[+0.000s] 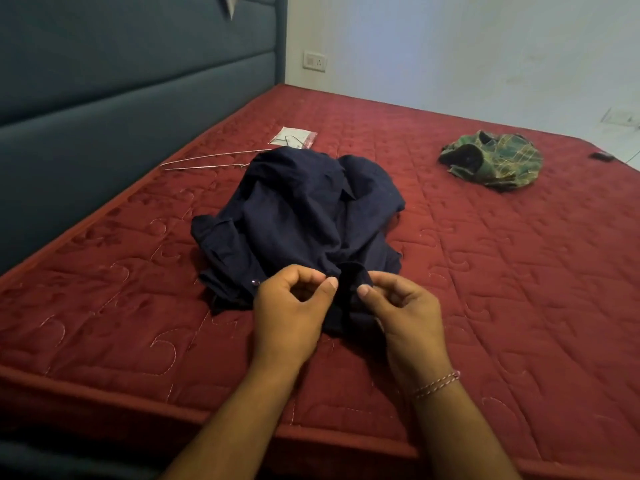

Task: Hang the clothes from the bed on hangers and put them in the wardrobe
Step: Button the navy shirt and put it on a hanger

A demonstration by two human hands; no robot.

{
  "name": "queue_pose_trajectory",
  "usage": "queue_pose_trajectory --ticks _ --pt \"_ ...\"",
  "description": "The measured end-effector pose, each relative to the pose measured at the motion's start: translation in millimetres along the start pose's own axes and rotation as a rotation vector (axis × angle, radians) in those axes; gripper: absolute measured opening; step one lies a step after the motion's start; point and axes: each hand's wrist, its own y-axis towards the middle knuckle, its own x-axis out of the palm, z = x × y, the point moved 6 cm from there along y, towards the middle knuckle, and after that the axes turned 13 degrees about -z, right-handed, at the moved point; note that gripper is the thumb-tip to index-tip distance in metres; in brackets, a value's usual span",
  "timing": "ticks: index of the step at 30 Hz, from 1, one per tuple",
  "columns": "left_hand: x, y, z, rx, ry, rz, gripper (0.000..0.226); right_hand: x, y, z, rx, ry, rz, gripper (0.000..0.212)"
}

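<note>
Shirt (304,216) lies crumpled on the bed (485,271); left hand (291,306) and right hand (398,313) both pinch its hem. Best shake it flat before reaching for the hanger (207,161).

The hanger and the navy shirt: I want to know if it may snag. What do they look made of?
The hanger looks like thin bare metal wire, pale and shiny. The navy shirt seems a light matte woven cloth, perhaps cotton, since it creases softly.
</note>
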Motion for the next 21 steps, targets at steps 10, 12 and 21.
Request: queue_pose_trajectory --ticks 10,12,21 --pt "14 -18 -18 0.082 0.122 -0.053 0.009 0 -10 31 0.007 0.119 -0.042 0.022" --pt "14 -18 -19 0.081 0.103 -0.06 0.01 3 -11 31 0.0 0.124 -0.092 0.019" --pt "14 -17 -22 0.073 0.028 -0.072 0.017 11 -16 24 0.004 0.149 -0.169 0.015"
